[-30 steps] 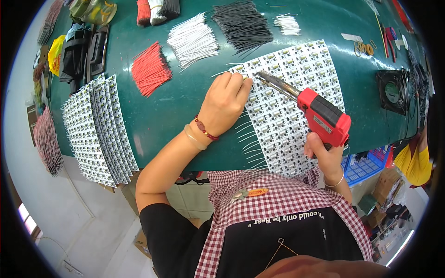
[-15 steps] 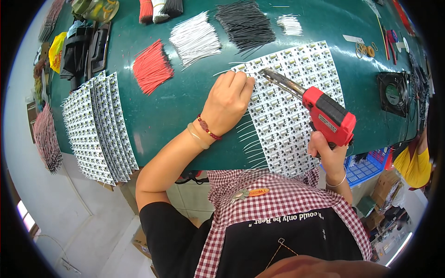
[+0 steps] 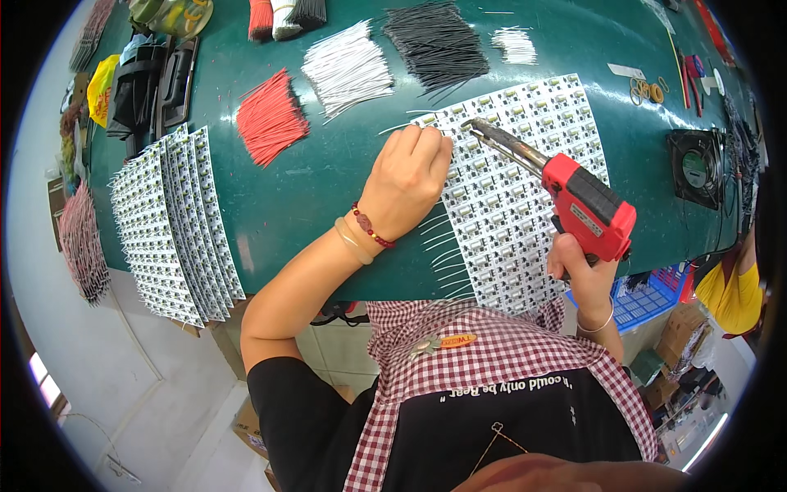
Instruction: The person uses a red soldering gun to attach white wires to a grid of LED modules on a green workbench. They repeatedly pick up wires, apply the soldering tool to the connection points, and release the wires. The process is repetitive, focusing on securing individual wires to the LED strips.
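Observation:
A sheet of small white circuit boards [image 3: 516, 221] lies on the green table, with thin white wires [image 3: 443, 246] sticking out from its left edge. At its upper left edge, my left hand [image 3: 410, 172] is closed, fingertips pinched together and hidden beneath the hand; what they hold cannot be made out. A white wire end pokes out beyond the knuckles. In my right hand [image 3: 584, 266] is a red and black soldering gun [image 3: 589, 205], gripped by its handle. Its dark metal tip is over the sheet's upper left part, just right of my left fingers.
Bundles of red wires [image 3: 272, 117], white wires [image 3: 348, 67] and black wires [image 3: 434, 47] lie beyond my hands, with short white pieces [image 3: 515, 46] beside them. Stacked board sheets [image 3: 168, 234] are at the left. A black fan [image 3: 697, 168] stands at the right, above a blue basket [image 3: 652, 299].
The soldering gun and my right hand have shifted slightly to the right, its tip moving a little away from my left fingers. My left hand stays nearly in place.

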A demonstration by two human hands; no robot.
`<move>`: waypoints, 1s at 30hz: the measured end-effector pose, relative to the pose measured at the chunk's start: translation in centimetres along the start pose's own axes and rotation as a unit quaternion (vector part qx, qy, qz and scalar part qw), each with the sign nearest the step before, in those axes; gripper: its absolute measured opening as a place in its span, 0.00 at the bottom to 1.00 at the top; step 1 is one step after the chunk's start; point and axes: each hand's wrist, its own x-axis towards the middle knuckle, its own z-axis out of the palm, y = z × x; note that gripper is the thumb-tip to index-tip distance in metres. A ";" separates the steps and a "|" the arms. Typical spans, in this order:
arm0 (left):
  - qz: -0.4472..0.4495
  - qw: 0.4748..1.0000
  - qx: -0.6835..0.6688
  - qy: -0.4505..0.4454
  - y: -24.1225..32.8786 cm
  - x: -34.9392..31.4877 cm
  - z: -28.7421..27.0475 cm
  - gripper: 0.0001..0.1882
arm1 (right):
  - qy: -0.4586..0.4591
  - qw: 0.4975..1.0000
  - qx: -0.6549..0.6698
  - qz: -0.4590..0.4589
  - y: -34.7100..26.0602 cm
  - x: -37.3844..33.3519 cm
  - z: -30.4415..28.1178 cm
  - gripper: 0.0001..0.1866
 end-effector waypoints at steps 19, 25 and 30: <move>-0.002 1.000 -0.005 -0.004 0.1 0.2 0.0 0.10 | -0.017 0.995 -0.091 -0.022 -0.2 0.7 0.5 0.09; 0.000 1.000 -0.008 -0.002 0.2 0.3 0.1 0.10 | 0.008 0.998 -0.061 -0.022 -0.7 0.4 1.1 0.04; -0.001 1.000 -0.004 -0.003 0.1 0.2 0.1 0.10 | -0.016 0.996 -0.083 -0.031 -1.0 0.6 1.1 0.04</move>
